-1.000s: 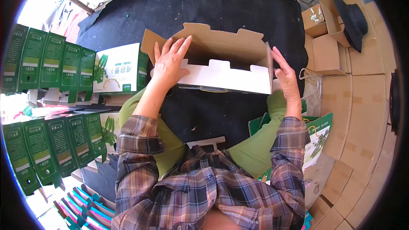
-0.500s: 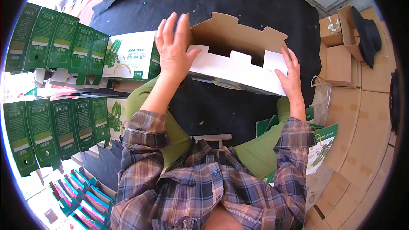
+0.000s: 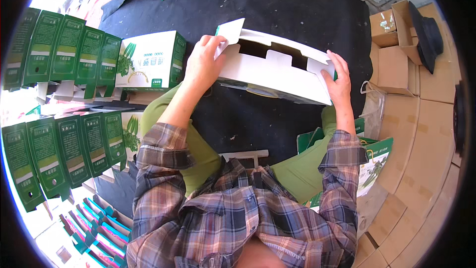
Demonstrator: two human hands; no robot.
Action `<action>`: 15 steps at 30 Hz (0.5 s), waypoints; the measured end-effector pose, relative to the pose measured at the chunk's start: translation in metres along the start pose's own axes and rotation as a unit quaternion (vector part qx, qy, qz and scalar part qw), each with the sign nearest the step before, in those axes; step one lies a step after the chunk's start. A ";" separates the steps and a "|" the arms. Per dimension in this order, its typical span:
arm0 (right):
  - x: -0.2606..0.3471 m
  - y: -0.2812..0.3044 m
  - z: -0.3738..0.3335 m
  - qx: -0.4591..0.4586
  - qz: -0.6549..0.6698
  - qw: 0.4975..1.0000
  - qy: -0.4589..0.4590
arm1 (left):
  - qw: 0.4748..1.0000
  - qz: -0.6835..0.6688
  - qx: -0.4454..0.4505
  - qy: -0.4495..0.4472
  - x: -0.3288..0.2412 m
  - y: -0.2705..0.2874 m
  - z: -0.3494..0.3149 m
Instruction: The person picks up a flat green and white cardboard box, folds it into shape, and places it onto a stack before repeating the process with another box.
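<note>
A cardboard box (image 3: 270, 75) with white inner flaps lies across in front of me, over my knees. Its long near flap is folded over the opening, and the far flap leans inward with a dark gap between them. My left hand (image 3: 202, 64) grips the left end, fingers bent against an end flap (image 3: 232, 31) that sticks up. At the opposite end my right hand (image 3: 339, 83) holds the corner, thumb on the white flap and fingers along the outer side. Part of the box's printed near side shows beneath the flap.
Two rows of green printed boxes (image 3: 64, 49) stand at my left, with a white-and-green box (image 3: 148, 59) beside the far row. Brown cartons (image 3: 396, 74) line the right, one carrying a black hat (image 3: 427, 39). Green-and-white printed bags (image 3: 373, 166) stand by my right leg. Black sheeting (image 3: 277, 5) covers the floor.
The box's far flap, upright before, has come down inward over the opening. My left hand has gone from spread fingers to bent ones at the left end flap; my right hand stays on its corner.
</note>
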State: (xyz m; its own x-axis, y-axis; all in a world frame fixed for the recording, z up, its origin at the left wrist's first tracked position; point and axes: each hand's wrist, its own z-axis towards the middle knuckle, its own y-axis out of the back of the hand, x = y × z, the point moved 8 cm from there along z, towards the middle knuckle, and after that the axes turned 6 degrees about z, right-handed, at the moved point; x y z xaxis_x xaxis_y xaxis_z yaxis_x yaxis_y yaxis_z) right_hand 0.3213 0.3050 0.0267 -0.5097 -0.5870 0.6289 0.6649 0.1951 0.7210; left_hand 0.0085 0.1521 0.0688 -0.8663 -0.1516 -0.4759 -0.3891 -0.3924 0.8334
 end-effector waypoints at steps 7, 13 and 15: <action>0.001 0.010 -0.003 -0.082 0.009 0.997 -0.010 | 0.994 -0.079 -0.036 0.071 0.019 0.000 0.002; 0.009 0.005 0.001 -0.052 0.002 0.998 -0.047 | 0.994 -0.084 -0.024 0.059 0.019 0.002 -0.004; 0.010 0.006 0.002 -0.051 0.000 0.998 -0.030 | 0.997 -0.073 -0.004 0.038 0.016 -0.002 -0.004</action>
State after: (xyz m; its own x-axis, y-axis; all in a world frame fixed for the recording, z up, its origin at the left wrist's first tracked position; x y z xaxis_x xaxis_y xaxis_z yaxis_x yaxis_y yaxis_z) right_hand 0.3195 0.3022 0.0379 -0.5392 -0.5385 0.6475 0.7156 0.1124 0.6894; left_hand -0.0034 0.1464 0.0580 -0.7738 -0.1604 -0.6128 -0.5069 -0.4236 0.7508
